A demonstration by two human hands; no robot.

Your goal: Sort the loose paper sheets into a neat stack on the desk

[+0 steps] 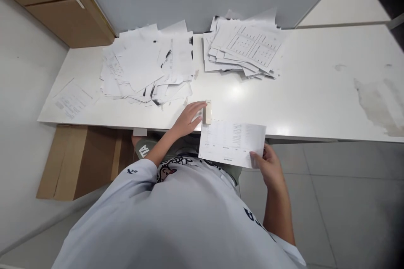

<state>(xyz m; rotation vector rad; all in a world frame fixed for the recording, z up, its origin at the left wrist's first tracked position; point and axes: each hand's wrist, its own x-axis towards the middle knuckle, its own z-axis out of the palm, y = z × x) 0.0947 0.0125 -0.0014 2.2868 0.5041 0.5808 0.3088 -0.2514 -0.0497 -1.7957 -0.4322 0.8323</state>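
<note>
Along the near edge of the white desk (303,92), both hands are busy: the printed sheet (229,141) juts out over the edge toward the person's lap, its far left corner meeting what looks like a small cream stapler (208,113). And look at the right hand (271,166), thumb on top, fingers curled behind, pinching that sheet by its right-hand side! Over to the left hand (187,121), fingers stretched out and thumb held apart, fingertips touching the stapler near its far end; not wrapped round it, and whether they press, I cannot tell. Now, this paper should be feather-light, limp, quick to sag or crease, so the edge is the place for a soft pinch, nothing harder. The stapler looks stiff and sturdier, a modest weight, best steadied along its body. Beyond, two loose heaps, the left pile (139,63) and the right pile (249,48), sprawl across the desk.
</note>
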